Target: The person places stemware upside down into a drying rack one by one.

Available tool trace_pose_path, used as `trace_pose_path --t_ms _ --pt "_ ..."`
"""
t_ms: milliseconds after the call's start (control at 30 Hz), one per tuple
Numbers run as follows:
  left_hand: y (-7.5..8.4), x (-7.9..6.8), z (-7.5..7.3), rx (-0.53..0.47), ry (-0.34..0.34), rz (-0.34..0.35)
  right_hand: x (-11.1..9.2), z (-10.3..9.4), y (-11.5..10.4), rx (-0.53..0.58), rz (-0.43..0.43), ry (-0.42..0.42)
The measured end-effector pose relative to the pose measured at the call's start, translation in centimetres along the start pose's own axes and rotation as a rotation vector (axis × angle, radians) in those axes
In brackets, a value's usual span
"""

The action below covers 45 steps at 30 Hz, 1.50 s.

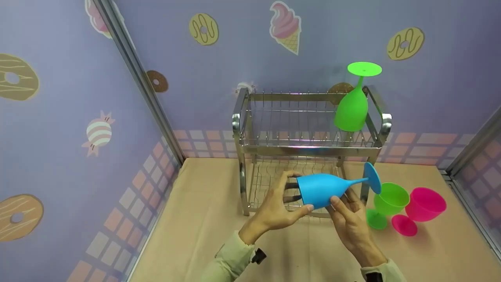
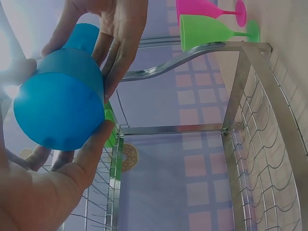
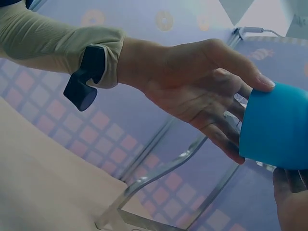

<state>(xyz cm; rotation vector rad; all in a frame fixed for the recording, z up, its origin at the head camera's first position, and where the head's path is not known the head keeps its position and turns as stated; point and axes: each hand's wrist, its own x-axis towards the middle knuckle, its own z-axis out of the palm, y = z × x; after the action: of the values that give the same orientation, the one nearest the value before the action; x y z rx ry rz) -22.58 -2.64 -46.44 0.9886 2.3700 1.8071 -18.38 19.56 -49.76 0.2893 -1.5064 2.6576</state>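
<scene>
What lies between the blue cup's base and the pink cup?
In the head view, the upright green cup appears between the blue cup's base and the pink cup.

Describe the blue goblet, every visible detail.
The blue goblet is one plain colour and looks like smooth plastic, with a deep bowl, thin stem and flat round foot. It is held sideways in mid-air in front of the metal rack, mouth toward the person's left, foot toward the right. The left hand grips it near the rim; the right hand holds it nearer the stem.
</scene>
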Motion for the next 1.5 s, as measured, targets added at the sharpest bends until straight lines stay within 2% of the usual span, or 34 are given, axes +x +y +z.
trace_pose_path --t_ms 133,233,433,567,700,867,1133,1333,1500 --pt "0.0 -0.3 -0.9 -0.032 -0.007 0.036 0.3 0.1 -1.5 -0.047 -0.053 -0.014" --pt "-0.7 -0.6 -1.9 -0.037 0.023 0.061 0.7 0.3 -2.8 -0.127 -0.1 -0.01" --pt "-2.6 -1.4 -4.3 0.078 0.127 0.063 2.2 0.9 -5.5 -0.311 -0.219 -0.022" --pt "-3.6 -2.0 -5.7 0.141 0.181 0.027 3.3 1.5 -7.4 -0.429 -0.234 -0.018" --pt "-4.8 -2.5 -6.9 0.158 0.23 -0.019 4.8 2.3 -9.7 -0.504 -0.224 -0.034" --pt "-7.4 -2.8 -8.4 0.195 0.292 -0.066 6.8 3.2 -12.5 -0.638 -0.251 -0.068" --pt "-11.1 -2.7 -10.0 0.263 0.439 -0.155 8.8 5.3 -16.0 -0.795 -0.275 -0.097" --pt "-12.5 -2.6 -10.2 0.238 0.45 -0.204 10.1 6.4 -17.2 -0.877 -0.322 -0.084" --pt "-13.5 -2.4 -10.3 0.22 0.44 -0.196 11.5 6.9 -17.8 -0.901 -0.33 -0.064"
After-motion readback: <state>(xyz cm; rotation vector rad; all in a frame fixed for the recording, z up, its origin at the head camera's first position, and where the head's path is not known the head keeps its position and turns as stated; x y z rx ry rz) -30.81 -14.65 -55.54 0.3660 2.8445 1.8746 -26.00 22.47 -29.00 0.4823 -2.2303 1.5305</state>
